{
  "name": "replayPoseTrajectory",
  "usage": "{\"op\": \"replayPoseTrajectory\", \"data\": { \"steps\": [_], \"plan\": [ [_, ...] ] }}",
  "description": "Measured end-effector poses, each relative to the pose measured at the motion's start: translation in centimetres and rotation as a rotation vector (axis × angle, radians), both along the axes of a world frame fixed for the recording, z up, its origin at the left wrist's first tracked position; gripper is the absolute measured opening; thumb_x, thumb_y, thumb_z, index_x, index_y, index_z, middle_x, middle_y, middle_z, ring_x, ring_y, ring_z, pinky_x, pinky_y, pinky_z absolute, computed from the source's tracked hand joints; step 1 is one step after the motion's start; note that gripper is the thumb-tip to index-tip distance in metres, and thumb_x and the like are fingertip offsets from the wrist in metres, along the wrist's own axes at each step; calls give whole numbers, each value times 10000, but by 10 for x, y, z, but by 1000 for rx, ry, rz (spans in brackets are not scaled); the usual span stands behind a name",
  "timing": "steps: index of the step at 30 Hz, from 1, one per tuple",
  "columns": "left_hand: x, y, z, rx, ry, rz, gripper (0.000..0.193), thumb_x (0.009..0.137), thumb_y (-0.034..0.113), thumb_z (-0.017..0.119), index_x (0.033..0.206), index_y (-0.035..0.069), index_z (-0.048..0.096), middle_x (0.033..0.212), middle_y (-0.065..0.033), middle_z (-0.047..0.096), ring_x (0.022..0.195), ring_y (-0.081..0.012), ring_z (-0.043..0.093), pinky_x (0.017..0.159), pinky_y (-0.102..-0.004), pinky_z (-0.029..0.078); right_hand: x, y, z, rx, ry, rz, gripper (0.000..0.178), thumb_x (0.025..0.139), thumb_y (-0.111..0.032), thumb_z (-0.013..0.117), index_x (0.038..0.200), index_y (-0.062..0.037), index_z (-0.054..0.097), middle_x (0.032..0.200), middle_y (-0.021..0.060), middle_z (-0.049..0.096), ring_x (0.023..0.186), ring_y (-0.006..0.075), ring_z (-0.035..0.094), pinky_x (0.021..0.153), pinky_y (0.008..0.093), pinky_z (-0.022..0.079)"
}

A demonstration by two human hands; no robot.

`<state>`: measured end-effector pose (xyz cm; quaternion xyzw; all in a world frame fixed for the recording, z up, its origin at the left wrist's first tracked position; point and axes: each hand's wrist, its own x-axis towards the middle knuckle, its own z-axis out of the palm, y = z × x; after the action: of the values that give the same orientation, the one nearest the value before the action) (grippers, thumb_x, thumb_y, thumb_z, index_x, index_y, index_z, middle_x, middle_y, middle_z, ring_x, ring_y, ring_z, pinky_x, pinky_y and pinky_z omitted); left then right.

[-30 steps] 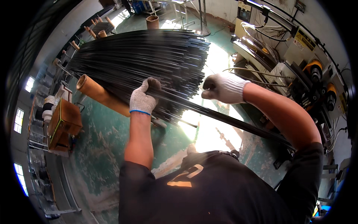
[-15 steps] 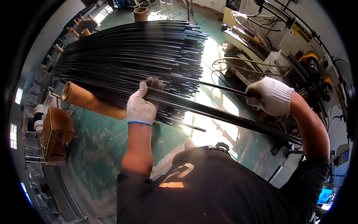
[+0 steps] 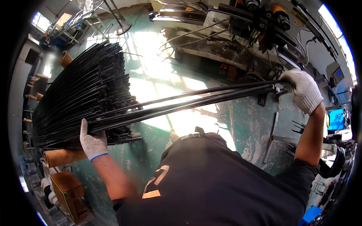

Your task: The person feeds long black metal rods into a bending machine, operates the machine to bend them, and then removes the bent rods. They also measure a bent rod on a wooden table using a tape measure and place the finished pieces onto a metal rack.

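Several long, thin black rods (image 3: pixel 196 103) stretch across in front of me in a loose bundle. My left hand (image 3: pixel 94 143), in a white knit glove with a blue cuff edge, grips them near the large pile, thumb up and fingers beneath, partly hidden. My right hand (image 3: pixel 303 92), gloved in white too, is closed around the upper rod at its right end; the fingertips are turned away. Lower rods in the bundle end just left of that hand, beside a small metal fitting. A fanned pile of black rods (image 3: pixel 86 83) lies to the left, its ends uneven.
Beneath the pile's near edge is a brown cardboard tube (image 3: pixel 64 157), with a brown box (image 3: pixel 68 188) nearer me. A machine with hoses (image 3: pixel 211 49) stands along the far side. At right are a metal frame (image 3: pixel 270 137) and a blue screen (image 3: pixel 336 119).
My view has turned right. My right hand has moved along to the rods' right end, and my hands are farther apart. My left hand still holds the rods.
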<state>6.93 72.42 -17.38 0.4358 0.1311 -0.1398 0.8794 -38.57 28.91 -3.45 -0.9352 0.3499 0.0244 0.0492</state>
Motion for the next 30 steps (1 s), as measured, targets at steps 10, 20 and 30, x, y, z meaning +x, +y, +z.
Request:
{"op": "replayPoseTrajectory", "data": {
  "steps": [10, 20, 30],
  "plan": [
    [-16, -24, -32, -129, -22, -223, 157, 1035, 92, 600, 1052, -39, 685, 1047, -169, 710, 1022, -309, 698, 995, -430, 601, 40, 21, -23, -359, -623, 235, 237, 1007, -256, 676, 1059, -33, 735, 929, 131, 762, 934, 294, 725, 931, 450, 561],
    [-89, -118, -25, -394, 96, -526, 284, 1049, 143, 556, 1133, -107, 663, 1190, -278, 701, 1183, -413, 667, 1129, -601, 503, 139, 80, -127, -200, -483, 467, 132, 903, -180, 614, 869, -57, 649, 665, 93, 669, 651, 302, 715, 565, 450, 553],
    [-118, -132, -11, -465, 101, -428, 254, 1048, 188, 607, 1076, -60, 653, 1015, -186, 702, 1052, -351, 677, 1117, -570, 500, -145, -124, -168, -663, -691, 228, 239, 762, -169, 770, 998, -154, 737, 914, 52, 715, 798, 284, 676, 733, 411, 542]
  ]
}}
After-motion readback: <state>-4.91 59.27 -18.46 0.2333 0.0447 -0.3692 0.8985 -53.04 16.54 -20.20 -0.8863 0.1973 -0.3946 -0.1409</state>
